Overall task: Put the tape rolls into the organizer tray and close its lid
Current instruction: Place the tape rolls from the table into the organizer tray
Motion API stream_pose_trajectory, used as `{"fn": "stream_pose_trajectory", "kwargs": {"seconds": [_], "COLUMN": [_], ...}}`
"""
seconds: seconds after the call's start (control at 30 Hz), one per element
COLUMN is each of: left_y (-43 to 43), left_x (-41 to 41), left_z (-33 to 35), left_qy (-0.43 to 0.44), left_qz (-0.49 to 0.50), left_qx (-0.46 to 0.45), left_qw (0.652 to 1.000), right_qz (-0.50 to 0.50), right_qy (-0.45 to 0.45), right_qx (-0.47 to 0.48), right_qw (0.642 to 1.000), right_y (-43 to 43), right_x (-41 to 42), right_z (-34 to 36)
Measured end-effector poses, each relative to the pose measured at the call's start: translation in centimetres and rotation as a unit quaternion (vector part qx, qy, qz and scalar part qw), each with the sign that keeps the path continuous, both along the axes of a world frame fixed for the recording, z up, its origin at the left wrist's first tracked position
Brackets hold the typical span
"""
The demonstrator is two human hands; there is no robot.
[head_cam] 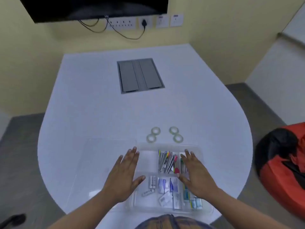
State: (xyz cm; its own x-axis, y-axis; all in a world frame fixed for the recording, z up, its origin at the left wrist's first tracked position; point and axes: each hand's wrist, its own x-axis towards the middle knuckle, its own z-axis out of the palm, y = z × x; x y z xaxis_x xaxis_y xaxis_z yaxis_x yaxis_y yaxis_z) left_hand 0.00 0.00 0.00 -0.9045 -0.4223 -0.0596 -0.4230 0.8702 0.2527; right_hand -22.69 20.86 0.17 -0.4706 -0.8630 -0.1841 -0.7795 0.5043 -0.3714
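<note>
- the left hand [124, 175] lies flat with fingers spread, palm down, over the left edge of the clear organizer tray [170, 144]; it grips nothing.
- the right hand [195, 175] is likewise spread and palm down, over the right side of the tray, with nothing in its grasp.
- four tape rolls sit flat on the white table [99, 104], just beyond the tray's far rim, none inside it.
- they form two pairs: the far-left roll [155, 130] and near-left roll [151, 138] touch or nearly touch, and so do the far-right roll [174, 130] and near-right roll [178, 138].
- the clear lid [105, 156] lies open on the table to the left of the tray, partly under the left forearm; its outline is faint.
- inside the tray, an upper middle compartment holds a bundle of pens and markers [166, 161]; the compartment left of it looks bare.
- the near compartments hold small packets and boxes [171, 192], too blurred to name.
- a grey recessed panel [140, 75] sits in the table well beyond the rolls.
</note>
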Motion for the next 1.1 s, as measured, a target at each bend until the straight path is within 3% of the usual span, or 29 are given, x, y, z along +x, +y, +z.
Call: {"fn": "stream_pose_trajectory", "kwargs": {"seconds": [0.13, 0.43, 0.77, 1.1], "left_y": [2.2, 2.8, 1.3, -2.8], "left_x": [0.4, 1.8, 3.5, 2.3], "left_z": [-3.3, -5.8, -5.6, -5.3], "left_qy": [-0.01, -0.059, 0.002, 0.009], "left_qz": [0.012, 0.027, -0.019, 0.056], "left_qx": [0.062, 0.071, 0.11, 0.15], "left_qw": [0.998, 0.995, 0.994, 0.987], "right_qz": [0.04, 0.082, 0.028, -0.044], "right_qy": [0.006, 0.054, 0.041, -0.001], "right_qx": [0.056, 0.106, 0.137, 0.078], "right_qw": [0.998, 0.989, 0.989, 0.996], "right_y": [0.9, 1.4, 0.4, -2.3], "right_x": [2.1, 2.9, 4.2, 4.5], "right_z": [-2.1, -2.4, -1.8, -1.4]}}
